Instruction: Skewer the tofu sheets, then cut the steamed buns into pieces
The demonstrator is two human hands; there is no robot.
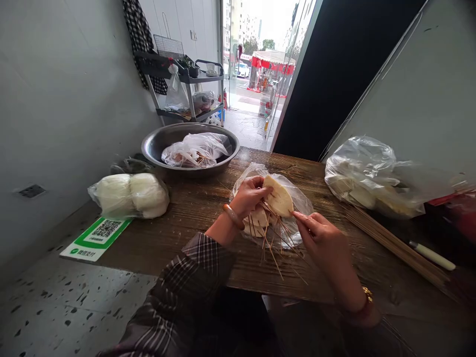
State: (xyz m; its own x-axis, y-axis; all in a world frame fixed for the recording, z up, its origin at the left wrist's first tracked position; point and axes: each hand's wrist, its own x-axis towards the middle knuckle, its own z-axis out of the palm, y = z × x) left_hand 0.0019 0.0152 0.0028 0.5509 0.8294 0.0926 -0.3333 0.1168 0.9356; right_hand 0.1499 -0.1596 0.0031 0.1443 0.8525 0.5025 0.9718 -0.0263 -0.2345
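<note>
My left hand [250,197] grips a pale, flat round of bread [279,197] by its left edge, tilted above the table. At the bread's lower right edge, my right hand [324,243] is closed in a pinch on a thin bamboo skewer, mostly hidden by the fingers. Below both hands lies an open clear plastic bag [299,194]. On it rest more flat bread pieces [256,224] with several bamboo skewers [273,258] sticking out toward me.
A metal basin [148,147] with a plastic bag [201,146] stands behind left. Bagged white blocks [130,196] and a QR-code sign [97,238] are at left. To the right lie a bread bag [362,171], a skewer bundle [394,248] and a pale-handled tool [433,255].
</note>
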